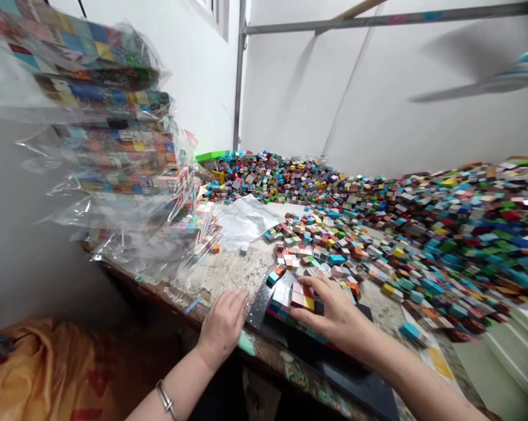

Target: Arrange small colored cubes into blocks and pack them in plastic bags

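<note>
Small coloured cubes (282,293) stand in a tight cluster on a black board (260,304) near the table's front edge. My right hand (334,307) reaches over this board, its thumb and index finger around pink and yellow cubes (299,294) at the top of the cluster. Some of its other fingers are hidden behind the hand. To the left of the board, my left hand (223,324) rests at the table edge, fingers lying close together, with nothing visible in it. A blue block (272,278) sits at the board's far corner.
Loose coloured blocks (325,234) spread over the table and heap up against the wall. Plastic-wrapped stacks of blocks (127,146) rise at the left. A clear plastic sheet (246,219) lies mid-table. A blurred fan (487,70) is at upper right, a pale green container (504,362) below.
</note>
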The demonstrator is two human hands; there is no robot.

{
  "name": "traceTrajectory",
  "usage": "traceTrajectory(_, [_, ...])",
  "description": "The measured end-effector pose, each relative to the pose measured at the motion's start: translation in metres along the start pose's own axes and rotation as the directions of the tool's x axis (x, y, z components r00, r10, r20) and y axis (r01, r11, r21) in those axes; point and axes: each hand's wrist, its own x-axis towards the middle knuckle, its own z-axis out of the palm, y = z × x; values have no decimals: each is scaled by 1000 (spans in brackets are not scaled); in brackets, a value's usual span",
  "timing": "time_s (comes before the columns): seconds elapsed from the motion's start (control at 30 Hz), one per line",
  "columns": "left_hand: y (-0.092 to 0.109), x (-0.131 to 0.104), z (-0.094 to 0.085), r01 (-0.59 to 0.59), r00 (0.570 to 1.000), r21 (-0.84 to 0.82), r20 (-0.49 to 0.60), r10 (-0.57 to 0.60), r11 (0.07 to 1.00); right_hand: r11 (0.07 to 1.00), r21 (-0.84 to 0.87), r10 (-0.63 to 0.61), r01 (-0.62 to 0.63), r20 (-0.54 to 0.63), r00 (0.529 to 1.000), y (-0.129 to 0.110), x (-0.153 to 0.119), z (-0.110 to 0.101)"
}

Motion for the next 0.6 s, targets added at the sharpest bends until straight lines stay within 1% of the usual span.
traceTrajectory(0.1, [-1,-1,1,1,1000,6,11,-2,1000,999,-39,8,-8,-8,1000,-2,-4,0])
traceTrajectory(0.23, [-1,-2,2,-3,1000,12,23,3,1000,1000,-21,-11,11,-33,999,-12,1,2])
traceTrajectory(0.3, [-1,-1,2,-8,1000,14,19,8,1000,999,-41,-6,5,-39,999,-17,4,6])
traceTrajectory(0.4, [-2,-1,2,-13,1000,23,16,13,1000,994,-113,-20,10,-88,996,-22,5,15])
traceTrajectory(0.5, [-2,-2,2,-21,1000,30,23,21,999,989,-146,-41,25,-110,993,-19,1,16])
traceTrajectory(0.6, [-3,-3,3,-23,999,30,29,23,999,989,-148,-5,-10,-102,995,-8,3,6])
